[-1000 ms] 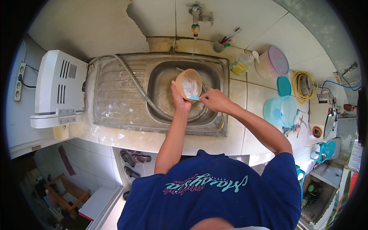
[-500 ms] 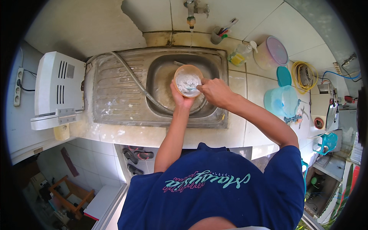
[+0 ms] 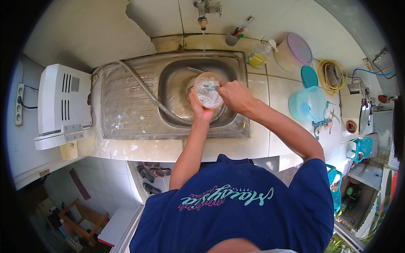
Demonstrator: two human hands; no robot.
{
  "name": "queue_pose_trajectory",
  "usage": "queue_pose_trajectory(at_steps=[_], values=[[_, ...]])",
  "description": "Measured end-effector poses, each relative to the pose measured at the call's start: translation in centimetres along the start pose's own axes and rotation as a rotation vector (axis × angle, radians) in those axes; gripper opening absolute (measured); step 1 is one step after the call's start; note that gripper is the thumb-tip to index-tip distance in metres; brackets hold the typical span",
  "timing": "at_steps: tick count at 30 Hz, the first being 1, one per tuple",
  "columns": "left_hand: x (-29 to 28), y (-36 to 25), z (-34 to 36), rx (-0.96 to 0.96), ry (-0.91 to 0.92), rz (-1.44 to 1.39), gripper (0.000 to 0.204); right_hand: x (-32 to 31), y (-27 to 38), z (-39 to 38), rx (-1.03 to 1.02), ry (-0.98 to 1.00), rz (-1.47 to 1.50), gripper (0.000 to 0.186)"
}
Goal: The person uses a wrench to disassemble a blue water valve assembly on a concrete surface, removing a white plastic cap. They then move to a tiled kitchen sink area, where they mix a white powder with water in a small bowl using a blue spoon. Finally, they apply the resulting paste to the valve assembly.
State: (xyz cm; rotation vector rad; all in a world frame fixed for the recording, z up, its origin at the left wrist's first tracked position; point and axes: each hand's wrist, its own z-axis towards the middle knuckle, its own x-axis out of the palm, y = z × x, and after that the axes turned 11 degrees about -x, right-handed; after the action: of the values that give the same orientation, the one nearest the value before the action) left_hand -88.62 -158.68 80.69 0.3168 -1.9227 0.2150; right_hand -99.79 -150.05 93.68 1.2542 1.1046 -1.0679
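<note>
Tilted further upright since a moment ago, the soapy bowl (image 3: pixel 207 90) sits over the sink (image 3: pixel 168 99), left hand (image 3: pixel 200 110) cupping it, right hand (image 3: pixel 234 95) pinching a scrubber inside; rinsing remains.

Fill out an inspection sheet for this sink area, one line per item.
Surface: steel sink with ribbed drainboard, set in a stained tiled counter.
Job's things: orange-rimmed bowl, foamy inside, held over the basin under a thin stream from the tap.
Clutter: soap bottle, cup of brushes, lidded tub, blue pitcher.
Grips: left hand cups the bowl from below; right hand works a small blue-handled tool inside it.
Cables: grey hose across the drainboard; yellow coil at right.
Surroundings: white appliance at left; sandals below the counter.
</note>
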Motion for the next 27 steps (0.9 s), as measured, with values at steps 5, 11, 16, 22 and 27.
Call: queue_pose_trajectory(at_steps=[5,11,16,22,27], values=[[0.3,1.2,0.4,-0.06,-0.027,0.053,0.052,-0.1,-0.9,-3.6,0.043,-0.024,0.006,0.013],[0.5,3.5,1.0,-0.126,-0.035,0.102,0.056,-0.2,-0.7,-5.8,0.022,-0.117,0.105,0.011],[2.3,9.0,1.5,-0.22,-0.035,0.175,0.052,-2.8,-4.4,-12.8,0.174,-0.002,0.001,0.01],[2.7,16.5,1.8,-0.263,-0.072,0.115,0.052,-3.6,-5.1,-20.1,0.085,0.1,0.087,0.011],[4.4,21.9,0.6,-0.269,-0.115,0.155,0.059,-6.3,-7.4,-27.3,0.114,-0.182,0.121,0.04]])
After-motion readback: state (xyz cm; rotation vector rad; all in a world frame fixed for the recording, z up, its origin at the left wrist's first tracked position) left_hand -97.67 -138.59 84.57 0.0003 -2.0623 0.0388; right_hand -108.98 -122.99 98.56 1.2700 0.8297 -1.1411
